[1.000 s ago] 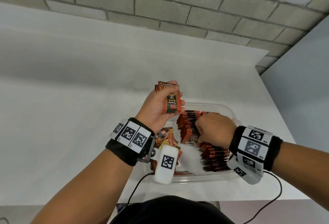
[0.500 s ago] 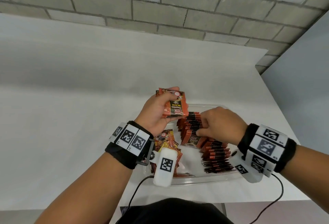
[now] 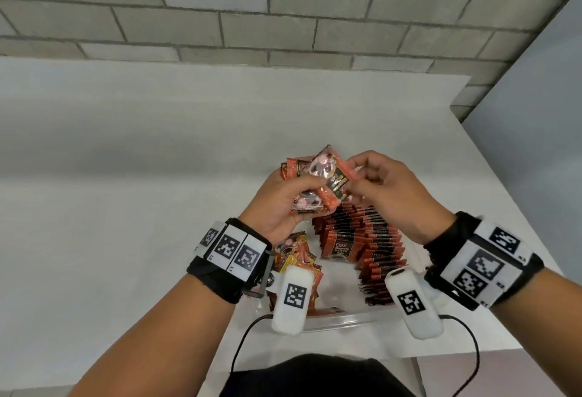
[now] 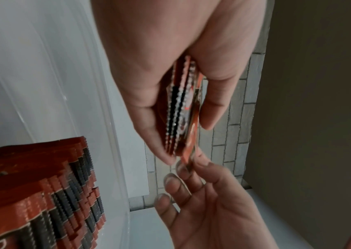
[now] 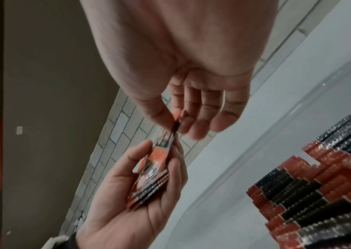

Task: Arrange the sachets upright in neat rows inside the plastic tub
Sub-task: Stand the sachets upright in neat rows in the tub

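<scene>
Head view: grey block wall (image 3: 283, 9) behind; white surface (image 3: 126, 176) runs to wall, right edge beside pale panel (image 3: 541, 144). Clear plastic tub (image 3: 333, 321) at surface's near edge, holding upright sachet rows (image 3: 362, 239), loose sachets (image 3: 293, 255) at tub's left end. Left hand (image 3: 277, 204) above tub, fingers clasping small sachet stack (image 3: 315, 188). Right hand (image 3: 390, 195) fingers pinching top sachet (image 5: 175, 129) of stack.
</scene>
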Action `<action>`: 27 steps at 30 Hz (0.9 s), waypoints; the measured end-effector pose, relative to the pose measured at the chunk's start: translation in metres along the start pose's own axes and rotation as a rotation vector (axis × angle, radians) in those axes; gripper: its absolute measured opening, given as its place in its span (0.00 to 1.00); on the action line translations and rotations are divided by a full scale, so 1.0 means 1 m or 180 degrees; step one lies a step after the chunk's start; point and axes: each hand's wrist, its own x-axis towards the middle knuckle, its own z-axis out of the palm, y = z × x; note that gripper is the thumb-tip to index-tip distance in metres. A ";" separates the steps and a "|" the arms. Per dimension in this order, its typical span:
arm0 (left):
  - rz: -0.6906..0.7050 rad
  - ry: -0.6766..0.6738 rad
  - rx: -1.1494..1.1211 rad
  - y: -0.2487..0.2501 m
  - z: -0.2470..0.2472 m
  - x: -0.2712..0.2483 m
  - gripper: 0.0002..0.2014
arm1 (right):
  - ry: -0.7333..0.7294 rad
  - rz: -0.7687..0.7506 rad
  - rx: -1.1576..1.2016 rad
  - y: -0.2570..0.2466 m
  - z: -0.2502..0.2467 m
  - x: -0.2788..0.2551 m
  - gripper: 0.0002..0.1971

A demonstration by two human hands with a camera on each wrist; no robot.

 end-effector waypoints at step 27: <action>0.0147 0.0371 -0.0588 0.007 -0.023 0.001 0.07 | -0.1836 -0.0599 -0.3426 0.024 0.018 0.000 0.05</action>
